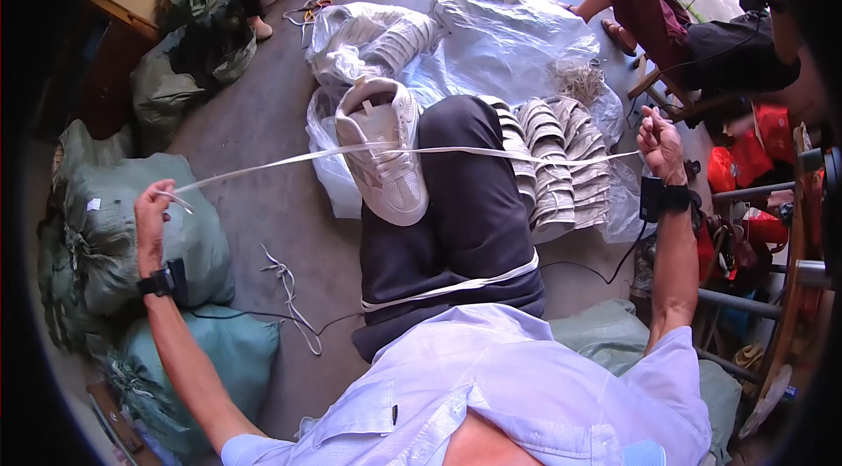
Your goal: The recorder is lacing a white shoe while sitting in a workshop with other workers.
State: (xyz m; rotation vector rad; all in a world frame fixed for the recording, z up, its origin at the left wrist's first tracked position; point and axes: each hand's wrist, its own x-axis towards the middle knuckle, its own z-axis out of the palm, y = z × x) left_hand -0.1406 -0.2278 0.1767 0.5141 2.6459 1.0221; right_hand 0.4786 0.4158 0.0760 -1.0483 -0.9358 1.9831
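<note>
A pale beige sneaker [383, 154] rests on my knees, toe pointing toward me. From its upper eyelets a white shoelace [281, 161] stretches out to both sides. My left hand [156, 203] is at the far left, fingers pinched on one end of the lace, with a short tail hanging past them. Out to the right, my right hand [662, 143] is raised and closed on the other end. The lace runs taut across my dark trousers [469, 172]. Each wrist wears a black strapped device with a cable.
Stacked beige shoe pieces [553, 168] lie beyond my right knee. Plastic bags [513, 32] of more pieces sit ahead. Green sacks [145, 220] stand at left. Loose laces [294, 295] lie on the floor. Two other people sit farther off. A rack [789, 273] is at right.
</note>
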